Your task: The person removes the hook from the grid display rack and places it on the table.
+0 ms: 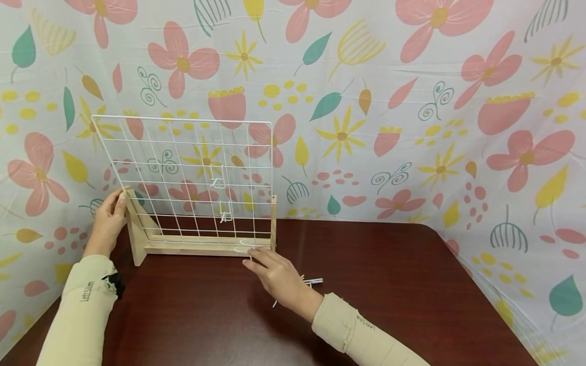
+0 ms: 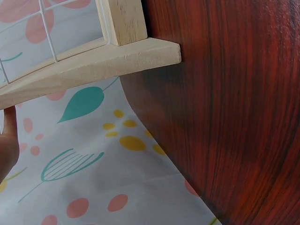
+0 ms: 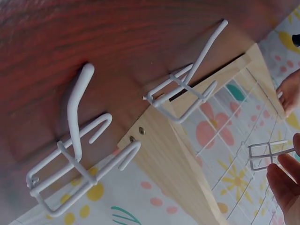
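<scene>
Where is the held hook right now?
In the right wrist view, the white hook is near the right edge, pinched by the right hand in front of the wire grid.

Head view: spare hooks (image 1: 314, 280) on the tabletop (image 1: 389, 274) lie mostly hidden behind the right hand (image 1: 278, 277); both sleeves (image 1: 73, 315) and the tabletop's near side run off the lower edge. Left wrist view: the wire grid (image 2: 49, 37) and left hand (image 2: 7, 150) are cut off. Right wrist view: the right hand covers the end of the held hook (image 3: 281, 153); a dark object (image 3: 296, 40) is too cropped to identify
</scene>
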Demonstrator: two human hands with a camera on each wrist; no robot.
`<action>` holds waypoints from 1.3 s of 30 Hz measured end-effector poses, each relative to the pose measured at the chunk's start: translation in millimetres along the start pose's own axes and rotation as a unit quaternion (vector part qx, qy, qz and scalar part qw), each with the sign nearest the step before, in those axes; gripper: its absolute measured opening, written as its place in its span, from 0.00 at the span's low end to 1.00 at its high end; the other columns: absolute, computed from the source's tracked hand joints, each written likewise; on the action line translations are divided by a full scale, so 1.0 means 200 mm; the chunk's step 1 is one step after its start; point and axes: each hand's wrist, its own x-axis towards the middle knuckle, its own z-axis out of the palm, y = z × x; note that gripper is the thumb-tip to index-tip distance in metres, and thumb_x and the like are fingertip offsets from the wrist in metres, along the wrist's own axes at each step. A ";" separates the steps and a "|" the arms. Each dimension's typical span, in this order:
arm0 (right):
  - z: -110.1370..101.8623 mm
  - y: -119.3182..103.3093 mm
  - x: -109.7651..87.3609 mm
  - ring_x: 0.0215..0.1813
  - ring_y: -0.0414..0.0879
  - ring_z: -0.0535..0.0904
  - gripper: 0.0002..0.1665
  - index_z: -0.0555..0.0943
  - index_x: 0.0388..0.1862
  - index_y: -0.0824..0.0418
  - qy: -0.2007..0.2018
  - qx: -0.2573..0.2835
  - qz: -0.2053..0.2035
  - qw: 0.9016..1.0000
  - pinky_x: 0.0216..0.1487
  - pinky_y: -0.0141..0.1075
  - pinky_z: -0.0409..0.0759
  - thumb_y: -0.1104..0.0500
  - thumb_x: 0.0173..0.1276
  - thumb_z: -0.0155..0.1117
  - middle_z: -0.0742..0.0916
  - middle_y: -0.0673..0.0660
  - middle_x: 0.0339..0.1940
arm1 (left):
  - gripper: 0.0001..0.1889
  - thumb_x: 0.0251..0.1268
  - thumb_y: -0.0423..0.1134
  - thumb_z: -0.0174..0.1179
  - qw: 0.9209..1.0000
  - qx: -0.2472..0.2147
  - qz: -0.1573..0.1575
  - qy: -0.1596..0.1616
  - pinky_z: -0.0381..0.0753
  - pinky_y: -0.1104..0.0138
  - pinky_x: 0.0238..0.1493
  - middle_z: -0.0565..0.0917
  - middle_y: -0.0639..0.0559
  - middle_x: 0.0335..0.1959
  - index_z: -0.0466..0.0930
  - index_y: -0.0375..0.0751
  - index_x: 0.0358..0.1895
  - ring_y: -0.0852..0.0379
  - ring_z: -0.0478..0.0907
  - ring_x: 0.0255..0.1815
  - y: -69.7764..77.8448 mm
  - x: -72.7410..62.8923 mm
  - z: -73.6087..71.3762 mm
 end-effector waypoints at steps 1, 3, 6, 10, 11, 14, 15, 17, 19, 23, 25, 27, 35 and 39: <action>0.00 0.00 0.00 0.55 0.52 0.80 0.13 0.86 0.47 0.61 -0.001 0.000 0.001 1.000 0.61 0.36 0.73 0.69 0.64 0.63 0.84 0.60 0.50 | 0.26 0.77 0.53 0.37 1.000 -0.004 0.002 0.000 0.70 0.79 0.49 0.65 0.56 0.68 0.60 0.56 0.74 0.65 0.63 0.62 0.00 0.00 0.00; 0.00 -0.01 0.00 0.55 0.52 0.80 0.14 0.86 0.46 0.61 -0.005 0.003 0.004 1.000 0.61 0.35 0.73 0.69 0.62 0.65 0.85 0.60 0.50 | 0.26 0.77 0.52 0.38 1.000 -0.009 0.006 0.000 0.70 0.81 0.45 0.66 0.57 0.67 0.60 0.56 0.74 0.65 0.63 0.61 0.00 0.00 0.00; 0.01 -0.02 0.00 0.54 0.52 0.80 0.14 0.86 0.46 0.61 -0.009 -0.001 0.001 1.000 0.60 0.35 0.73 0.69 0.60 0.67 0.85 0.59 0.49 | 0.26 0.77 0.52 0.38 1.000 -0.016 0.011 0.002 0.69 0.83 0.41 0.67 0.58 0.65 0.61 0.54 0.74 0.66 0.64 0.59 0.00 0.00 0.00; 0.02 -0.03 0.00 0.54 0.50 0.80 0.14 0.86 0.45 0.60 -0.020 -0.006 0.002 1.000 0.60 0.33 0.73 0.69 0.60 0.68 0.85 0.58 0.48 | 0.25 0.77 0.51 0.39 0.999 -0.026 0.020 0.005 0.68 0.83 0.40 0.69 0.62 0.62 0.63 0.54 0.73 0.67 0.65 0.54 0.00 0.00 0.00; 0.02 -0.03 -0.01 0.54 0.50 0.80 0.14 0.86 0.45 0.60 -0.022 -0.006 0.003 1.000 0.60 0.32 0.73 0.69 0.60 0.68 0.85 0.58 0.48 | 0.25 0.77 0.50 0.40 0.999 -0.029 0.022 0.007 0.68 0.83 0.40 0.69 0.62 0.61 0.63 0.53 0.73 0.67 0.65 0.52 0.00 0.00 0.00; 0.03 -0.03 -0.01 0.55 0.49 0.79 0.13 0.86 0.44 0.59 -0.033 -0.012 0.008 0.999 0.61 0.31 0.72 0.68 0.61 0.67 0.85 0.57 0.49 | 0.24 0.77 0.49 0.40 0.999 -0.030 0.021 0.007 0.67 0.83 0.41 0.69 0.62 0.61 0.63 0.52 0.73 0.67 0.65 0.53 -0.01 0.01 0.00; 0.03 -0.03 -0.01 0.55 0.49 0.80 0.13 0.86 0.44 0.59 -0.035 -0.015 0.008 0.999 0.61 0.31 0.72 0.68 0.61 0.67 0.85 0.57 0.49 | 0.24 0.77 0.49 0.40 0.999 -0.028 0.020 0.008 0.67 0.83 0.41 0.69 0.62 0.62 0.63 0.52 0.73 0.67 0.65 0.54 -0.01 0.01 0.00; 0.04 -0.03 -0.02 0.54 0.49 0.80 0.13 0.86 0.43 0.59 -0.039 -0.022 0.006 0.999 0.61 0.31 0.72 0.68 0.60 0.68 0.85 0.57 0.48 | 0.25 0.77 0.49 0.39 1.000 -0.025 0.016 0.008 0.67 0.83 0.41 0.68 0.61 0.63 0.62 0.52 0.73 0.67 0.64 0.56 -0.01 0.02 0.00; 0.04 -0.03 -0.02 0.53 0.49 0.80 0.13 0.86 0.43 0.59 -0.042 -0.028 0.005 0.999 0.60 0.32 0.73 0.68 0.59 0.69 0.85 0.57 0.47 | 0.25 0.77 0.50 0.39 1.000 -0.025 0.015 0.008 0.67 0.83 0.41 0.68 0.61 0.64 0.62 0.53 0.73 0.67 0.64 0.56 -0.01 0.01 0.00; 0.05 -0.04 -0.02 0.51 0.49 0.81 0.13 0.87 0.42 0.59 -0.056 -0.042 0.001 0.998 0.58 0.33 0.75 0.67 0.57 0.70 0.86 0.57 0.46 | 0.25 0.77 0.51 0.39 1.000 -0.027 0.011 0.003 0.68 0.83 0.41 0.67 0.60 0.64 0.62 0.55 0.73 0.67 0.64 0.58 -0.01 0.00 0.00; 0.05 -0.05 -0.03 0.51 0.48 0.81 0.12 0.87 0.42 0.58 -0.066 -0.048 0.001 0.997 0.57 0.32 0.75 0.67 0.58 0.69 0.86 0.56 0.46 | 0.25 0.77 0.51 0.39 1.000 -0.030 0.008 0.000 0.68 0.83 0.41 0.67 0.60 0.65 0.61 0.55 0.73 0.67 0.64 0.59 0.00 0.00 0.00; 0.05 -0.05 -0.03 0.51 0.47 0.81 0.12 0.87 0.42 0.57 -0.082 -0.052 0.003 0.995 0.57 0.32 0.75 0.67 0.59 0.68 0.86 0.54 0.46 | 0.25 0.77 0.52 0.39 1.000 -0.028 0.008 0.000 0.68 0.83 0.42 0.67 0.60 0.65 0.61 0.55 0.73 0.67 0.63 0.60 0.00 -0.01 0.00; 0.08 -0.06 -0.04 0.50 0.45 0.80 0.09 0.88 0.39 0.55 -0.130 -0.054 0.001 0.990 0.56 0.31 0.75 0.65 0.63 0.66 0.85 0.52 0.44 | 0.25 0.77 0.50 0.38 1.000 -0.016 0.011 0.007 0.69 0.83 0.44 0.67 0.58 0.65 0.61 0.52 0.74 0.67 0.64 0.59 0.00 0.00 0.01; 0.09 -0.07 -0.04 0.49 0.46 0.80 0.07 0.87 0.37 0.55 -0.145 -0.061 -0.004 0.988 0.54 0.32 0.76 0.64 0.62 0.66 0.85 0.52 0.43 | 0.26 0.78 0.50 0.38 1.000 -0.015 0.009 0.005 0.69 0.83 0.46 0.67 0.56 0.66 0.60 0.51 0.74 0.67 0.64 0.59 -0.01 0.01 0.01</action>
